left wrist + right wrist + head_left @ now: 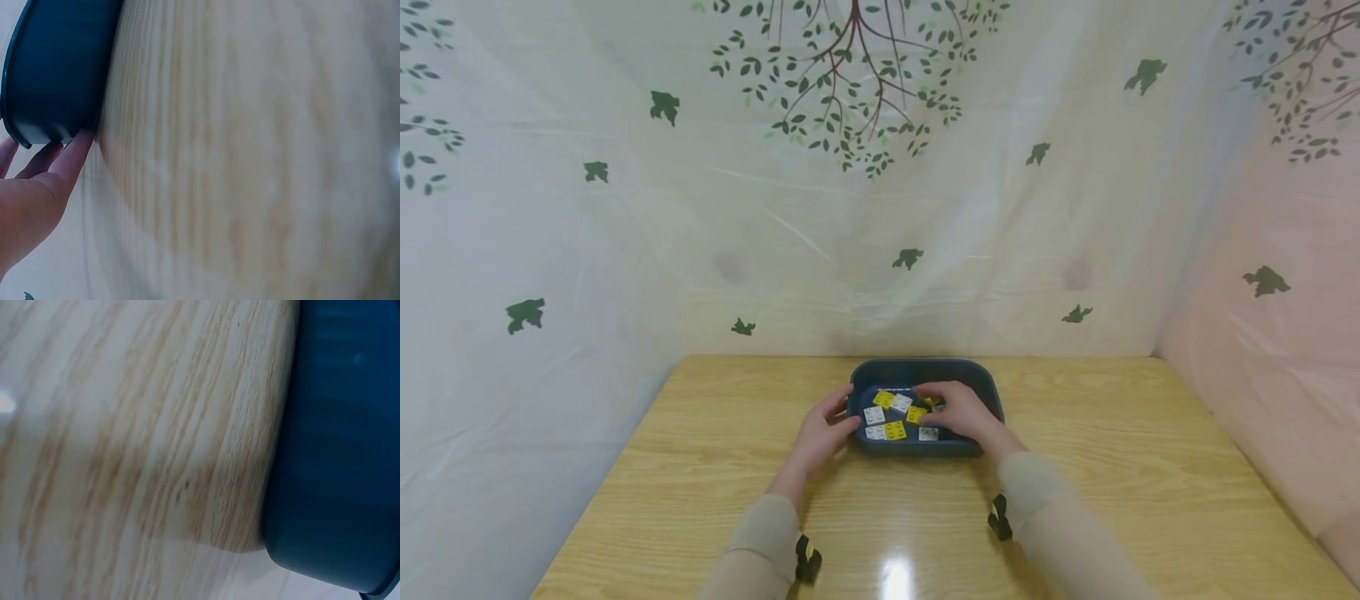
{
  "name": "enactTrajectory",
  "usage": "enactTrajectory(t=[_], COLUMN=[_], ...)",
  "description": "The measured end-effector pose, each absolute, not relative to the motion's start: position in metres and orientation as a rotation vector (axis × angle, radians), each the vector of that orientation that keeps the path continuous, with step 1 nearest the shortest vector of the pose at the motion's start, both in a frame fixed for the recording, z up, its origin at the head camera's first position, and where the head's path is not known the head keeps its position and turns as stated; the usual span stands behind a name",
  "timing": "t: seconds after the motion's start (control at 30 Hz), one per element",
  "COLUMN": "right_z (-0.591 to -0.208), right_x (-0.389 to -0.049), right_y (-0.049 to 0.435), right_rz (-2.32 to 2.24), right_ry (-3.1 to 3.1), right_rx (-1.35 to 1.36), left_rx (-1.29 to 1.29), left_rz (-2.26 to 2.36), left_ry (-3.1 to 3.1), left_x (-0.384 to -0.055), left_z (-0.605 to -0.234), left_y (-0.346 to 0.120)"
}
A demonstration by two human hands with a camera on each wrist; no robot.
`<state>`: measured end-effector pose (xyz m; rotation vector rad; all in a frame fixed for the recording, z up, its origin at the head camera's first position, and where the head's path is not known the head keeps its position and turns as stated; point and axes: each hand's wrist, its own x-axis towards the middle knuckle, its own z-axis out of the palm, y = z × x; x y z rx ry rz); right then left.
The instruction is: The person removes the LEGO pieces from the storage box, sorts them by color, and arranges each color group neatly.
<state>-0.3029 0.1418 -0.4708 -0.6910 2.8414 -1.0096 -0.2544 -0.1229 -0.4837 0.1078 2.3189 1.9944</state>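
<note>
A dark blue plastic bin [895, 448] holds several yellow and white toy building bricks, among them a white brick [874, 415] and a yellow brick [895, 430]. My left hand [822, 432] rests against the bin's left end. In the left wrist view its extended fingers [74, 156] touch the outer wall near the table. My right hand [958, 408] reaches into the bin over the bricks, finger and thumb spread apart. Its thumb is beside a yellow brick [916, 414], and another yellow brick shows partly under the hand. The right wrist view shows the bin's outer wall [337, 450], not the hand.
The bin stands at the back of a wood-grain table [700, 467], close to a pale hanging cloth [820, 275] printed with leaves and birds. More cloth hangs along both sides. Each forearm sleeve has a dark wrist-strap piece [807, 558] on it.
</note>
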Motion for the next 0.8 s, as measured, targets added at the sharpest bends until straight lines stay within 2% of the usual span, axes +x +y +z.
enactTrajectory(t=[0.37,0.8], right_z=[-0.472,-0.476], right_x=[-0.309,-0.313], right_y=[0.137,0.131], right_rz=[-0.915,-0.86], right_ry=[2.859,2.848], right_rx=[-0.697,-0.565], left_rx=[0.096,0.114], left_rz=[1.968,1.989], left_ry=[2.279,2.24], left_x=[-0.263,-0.264], left_z=[-0.485,-0.485], left_y=[-0.128,-0.131])
